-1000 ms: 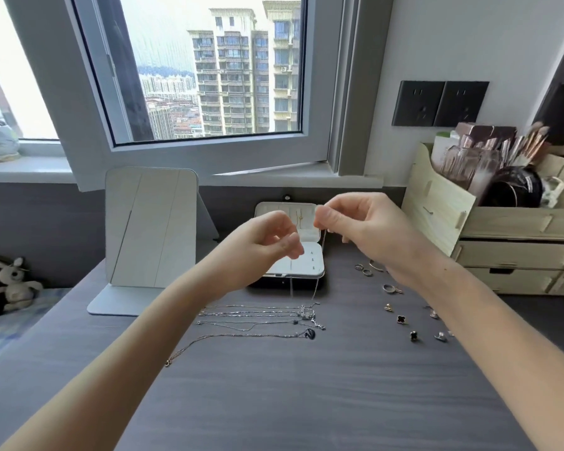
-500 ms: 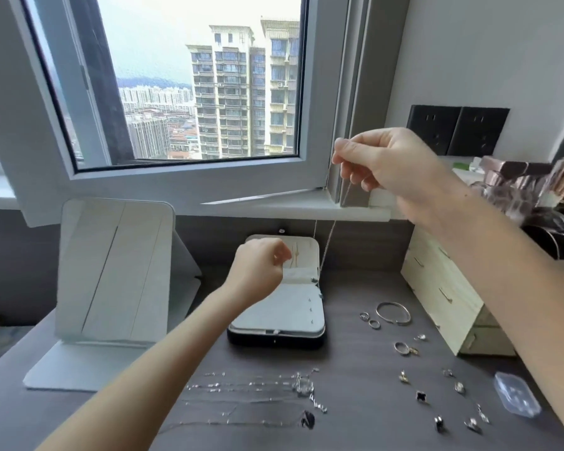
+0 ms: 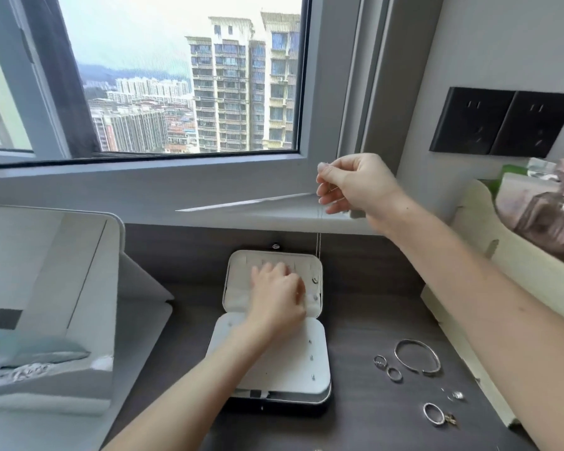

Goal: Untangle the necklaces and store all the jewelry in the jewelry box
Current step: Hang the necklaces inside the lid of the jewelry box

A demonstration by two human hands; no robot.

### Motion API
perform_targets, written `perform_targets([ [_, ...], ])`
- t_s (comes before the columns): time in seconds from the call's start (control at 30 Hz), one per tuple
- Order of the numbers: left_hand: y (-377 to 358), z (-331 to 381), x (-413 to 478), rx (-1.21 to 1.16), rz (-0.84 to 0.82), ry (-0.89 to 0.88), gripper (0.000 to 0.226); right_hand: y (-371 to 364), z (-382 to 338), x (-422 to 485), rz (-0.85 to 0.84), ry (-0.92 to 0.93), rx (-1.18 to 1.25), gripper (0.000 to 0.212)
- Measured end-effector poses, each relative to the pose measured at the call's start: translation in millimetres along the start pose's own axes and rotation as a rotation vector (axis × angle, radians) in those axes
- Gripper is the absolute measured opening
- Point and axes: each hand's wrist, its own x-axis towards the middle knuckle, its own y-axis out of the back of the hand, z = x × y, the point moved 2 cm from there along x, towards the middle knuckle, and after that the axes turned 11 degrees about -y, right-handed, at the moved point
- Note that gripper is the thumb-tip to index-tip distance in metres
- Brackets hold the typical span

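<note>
Necklace (image 3: pixel 318 245) hangs vertical — right hand (image 3: pixel 355 187) pinching top — down to jewelry box (image 3: pixel 284 369).

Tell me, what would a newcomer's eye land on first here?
Probably the right hand, raised in front of the window frame and pinching a thin chain that hangs straight down toward the open white jewelry box on the dark desk. The left hand lies over the inside of the box's far half. To the box's right, a silver bangle and several rings lie loose on the desk.
</note>
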Motion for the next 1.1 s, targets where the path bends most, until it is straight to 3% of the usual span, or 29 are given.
perform_targets([
  [0.13, -5.3, 0.7, 0.3, 0.056, 0.007, 0.007, 0.032, -0.8, 6.7, 10.6, 0.002, -0.001, 0.019, 0.025],
  [0.33, -7.1, 1.8, -1.8, 0.012, 0.095, -0.001, 0.023, -0.7, 3.4, 16.2, 0.021, 0.013, 0.052, 0.024],
  [0.43, -9.9, 3.6, -2.8, 0.042, 0.192, -0.048, 0.003, -0.5, 3.5, 18.2, 0.028, 0.021, 0.051, 0.025],
  [0.6, -7.4, 5.1, -4.8, 0.108, 0.292, -0.062, 0.005, -0.8, 4.6, 20.4, 0.030, 0.035, 0.057, 0.024],
  [1.1, -12.0, 5.0, -7.4, 0.092, 0.339, -0.070, 0.001, -9.0, 5.1, 22.5, 0.060, 0.085, 0.072, 0.023],
])
